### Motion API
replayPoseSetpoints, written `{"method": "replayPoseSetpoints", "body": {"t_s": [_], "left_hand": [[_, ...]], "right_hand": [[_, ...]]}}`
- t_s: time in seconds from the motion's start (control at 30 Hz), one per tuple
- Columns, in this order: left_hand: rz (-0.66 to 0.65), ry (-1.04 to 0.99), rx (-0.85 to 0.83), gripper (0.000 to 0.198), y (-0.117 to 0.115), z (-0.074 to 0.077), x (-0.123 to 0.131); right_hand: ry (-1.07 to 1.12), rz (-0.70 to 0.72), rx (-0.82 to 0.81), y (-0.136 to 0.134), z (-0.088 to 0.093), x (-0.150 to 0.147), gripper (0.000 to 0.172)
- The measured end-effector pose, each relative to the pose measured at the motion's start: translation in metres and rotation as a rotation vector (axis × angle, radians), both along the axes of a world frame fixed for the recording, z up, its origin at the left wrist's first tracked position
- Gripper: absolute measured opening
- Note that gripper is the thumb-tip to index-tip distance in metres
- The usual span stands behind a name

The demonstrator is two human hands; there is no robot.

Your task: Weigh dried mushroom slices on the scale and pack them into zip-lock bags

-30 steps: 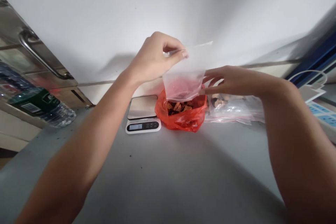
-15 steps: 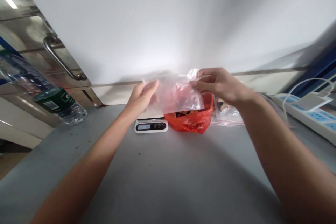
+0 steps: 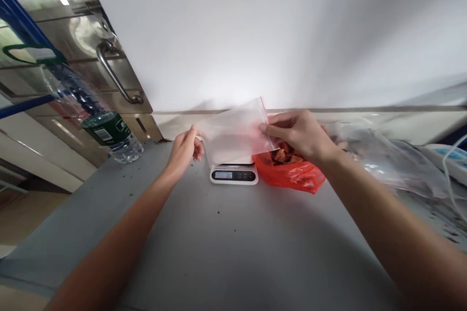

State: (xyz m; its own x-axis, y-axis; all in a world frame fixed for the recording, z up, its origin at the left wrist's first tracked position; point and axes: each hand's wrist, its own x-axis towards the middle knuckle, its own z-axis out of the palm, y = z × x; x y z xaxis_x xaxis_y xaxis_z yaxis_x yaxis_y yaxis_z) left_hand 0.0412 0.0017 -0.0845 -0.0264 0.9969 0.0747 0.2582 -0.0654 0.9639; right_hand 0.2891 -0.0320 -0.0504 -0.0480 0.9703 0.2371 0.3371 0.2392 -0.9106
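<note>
A translucent zip-lock bag (image 3: 229,129) with a red line along its right edge is stretched sideways above a white digital kitchen scale (image 3: 234,175). My right hand (image 3: 297,133) pinches the bag's red-lined edge between thumb and fingers. At the bag's far-left corner is my left hand (image 3: 184,149), its fingers curled and its thumb against the plastic. Just right of the scale sits a red plastic bag (image 3: 292,175), its mouth open, with brownish-orange dried pieces (image 3: 286,154) inside. My right hand hangs over it. The bag hides most of the scale's platform.
A large clear plastic bottle (image 3: 113,133) with a green label stands at the left, near the table edge. More clear plastic bags (image 3: 386,163) lie on the right, beside a white cable (image 3: 447,170) and a power strip (image 3: 448,158). A white wall (image 3: 233,34) rises behind the grey table (image 3: 219,252).
The zip-lock bag has been spread flatter, with its red-lined edge now showing at the right. My left hand has moved to the bag's far corner. The view has shifted, revealing more at the left.
</note>
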Motion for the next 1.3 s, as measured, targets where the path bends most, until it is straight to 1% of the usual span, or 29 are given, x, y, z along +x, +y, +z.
{"method": "replayPoseSetpoints", "body": {"t_s": [0.1,0.17,0.23,0.3,0.37,0.4,0.47,0.53,0.57,0.6,0.63,0.7,0.77,0.8,0.87,0.93,1.0,1.03,1.1,1.2,1.23,1.3], "left_hand": [[0.042,0.082,-0.042,0.035,0.001,-0.008,-0.018],[0.051,0.132,-0.070,0.031,0.002,-0.013,-0.029],[0.065,0.168,-0.081,0.029,0.005,-0.017,-0.042],[0.098,0.211,-0.060,0.028,0.010,-0.020,-0.056],[0.142,0.256,-0.015,0.024,0.016,-0.022,-0.073],[0.159,0.281,0.009,0.021,0.019,-0.023,-0.082],[0.178,0.340,0.053,0.016,0.023,-0.024,-0.098],[0.171,0.407,0.097,0.016,0.026,-0.026,-0.112],[0.155,0.432,0.114,0.017,0.026,-0.027,-0.117],[0.117,0.463,0.130,0.020,0.027,-0.029,-0.121],[0.049,0.508,0.148,0.024,0.028,-0.031,-0.124],[-0.150,0.658,0.179,0.037,0.029,-0.037,-0.127],[-0.341,0.847,0.195,0.044,0.031,-0.044,-0.126],[-0.395,0.917,0.194,0.045,0.032,-0.047,-0.126],[-0.422,0.977,0.182,0.043,0.032,-0.052,-0.125],[-0.415,0.983,0.180,0.043,0.032,-0.054,-0.124],[-0.406,0.991,0.186,0.043,0.030,-0.054,-0.125],[-0.397,0.994,0.192,0.043,0.029,-0.053,-0.124],[-0.370,0.997,0.217,0.042,0.026,-0.050,-0.122],[-0.316,0.991,0.284,0.040,0.022,-0.040,-0.108],[-0.307,0.988,0.316,0.040,0.020,-0.035,-0.099],[-0.314,0.984,0.402,0.041,0.015,-0.025,-0.076]], "right_hand": [[-0.077,-0.111,0.080,0.012,-0.003,-0.015,0.022],[-0.152,-0.149,0.183,0.022,-0.004,-0.027,0.019],[-0.247,-0.150,0.334,0.032,-0.005,-0.043,0.017],[-0.382,-0.121,0.479,0.040,-0.006,-0.064,0.020],[-0.569,-0.072,0.548,0.043,-0.009,-0.088,0.024],[-0.681,-0.028,0.547,0.042,-0.011,-0.102,0.025],[-0.917,0.101,0.489,0.038,-0.018,-0.127,0.029],[-1.108,0.281,0.395,0.032,-0.027,-0.148,0.032],[-1.163,0.355,0.350,0.029,-0.033,-0.156,0.034],[-1.196,0.406,0.316,0.027,-0.039,-0.162,0.037],[-1.213,0.439,0.290,0.024,-0.044,-0.166,0.038],[-1.227,0.486,0.259,0.020,-0.052,-0.170,0.036],[-1.231,0.524,0.244,0.016,-0.056,-0.170,0.033],[-1.233,0.542,0.240,0.015,-0.056,-0.168,0.033],[-1.219,0.595,0.242,0.013,-0.057,-0.163,0.030],[-1.162,0.678,0.264,0.012,-0.058,-0.154,0.026],[-1.048,0.727,0.318,0.011,-0.058,-0.139,0.024],[-0.975,0.722,0.352,0.010,-0.056,-0.130,0.024],[-0.825,0.650,0.404,0.005,-0.049,-0.106,0.025],[-0.663,0.528,0.358,-0.006,-0.027,-0.062,0.028],[-0.624,0.437,0.313,-0.011,-0.018,-0.046,0.030],[-0.568,0.168,0.258,-0.017,0.000,-0.016,0.030]]}}
